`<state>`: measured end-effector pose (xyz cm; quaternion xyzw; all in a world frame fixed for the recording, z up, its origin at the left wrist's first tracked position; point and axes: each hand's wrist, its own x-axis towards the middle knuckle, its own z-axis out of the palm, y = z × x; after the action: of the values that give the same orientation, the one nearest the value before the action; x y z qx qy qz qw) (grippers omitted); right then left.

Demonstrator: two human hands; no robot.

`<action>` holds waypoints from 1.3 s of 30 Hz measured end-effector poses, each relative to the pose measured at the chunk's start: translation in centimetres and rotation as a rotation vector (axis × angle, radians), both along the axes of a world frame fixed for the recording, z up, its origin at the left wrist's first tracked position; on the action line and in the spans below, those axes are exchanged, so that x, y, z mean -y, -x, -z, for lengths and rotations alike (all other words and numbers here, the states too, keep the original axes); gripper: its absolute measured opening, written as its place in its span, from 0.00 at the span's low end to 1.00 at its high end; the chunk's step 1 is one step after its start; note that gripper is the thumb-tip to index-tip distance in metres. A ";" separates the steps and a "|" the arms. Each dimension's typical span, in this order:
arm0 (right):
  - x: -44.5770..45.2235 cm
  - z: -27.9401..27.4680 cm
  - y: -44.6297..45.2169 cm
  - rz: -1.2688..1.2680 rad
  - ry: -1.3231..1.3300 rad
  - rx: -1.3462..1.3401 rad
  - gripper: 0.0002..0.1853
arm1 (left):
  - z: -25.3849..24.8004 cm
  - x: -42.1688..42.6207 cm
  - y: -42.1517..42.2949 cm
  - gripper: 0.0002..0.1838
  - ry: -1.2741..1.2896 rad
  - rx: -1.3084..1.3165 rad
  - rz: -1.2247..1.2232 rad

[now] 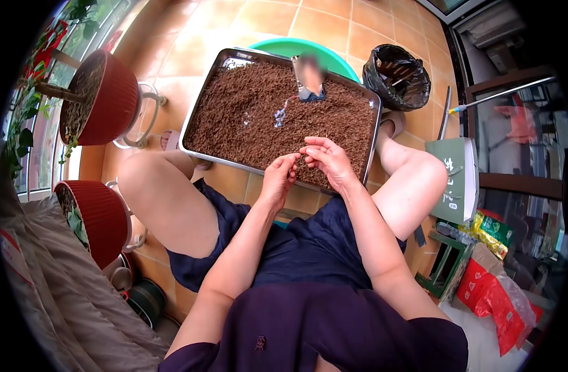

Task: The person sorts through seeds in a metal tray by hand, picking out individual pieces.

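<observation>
With fingertips nearly together, whether anything is pinched by left hand [279, 180] or right hand [335, 165] cannot be told; brown granules [240, 105] are spread lengthwise crosswise beyond.

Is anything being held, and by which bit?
Can't tell: the left hand and right hand are close together over the tray; anything in their fingers is too small to see.

Orange tiled floor [321, 26], bright windows [67, 53] at left, red ribbed pots [113, 102], dark-framed glass [513, 139] at right
</observation>
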<state>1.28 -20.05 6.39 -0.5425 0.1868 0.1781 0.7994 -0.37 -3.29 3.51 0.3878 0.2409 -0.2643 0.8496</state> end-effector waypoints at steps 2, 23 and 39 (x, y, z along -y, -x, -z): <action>-0.4 0.9 0.0 -0.073 0.127 0.093 0.15 | 0.2 0.1 0.1 0.10 0.012 -0.020 0.010; -2.2 1.2 0.2 -0.124 0.289 0.122 0.14 | 1.2 -0.2 0.1 0.09 -0.150 0.030 0.010; -3.5 -0.4 1.6 -0.043 0.517 0.268 0.08 | 1.6 -0.5 0.1 0.17 0.207 -0.137 -0.180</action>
<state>-0.36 -16.59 6.75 -0.7507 0.1074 0.0682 0.6483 -0.42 -2.78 1.90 0.2561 0.3038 -0.2362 0.8868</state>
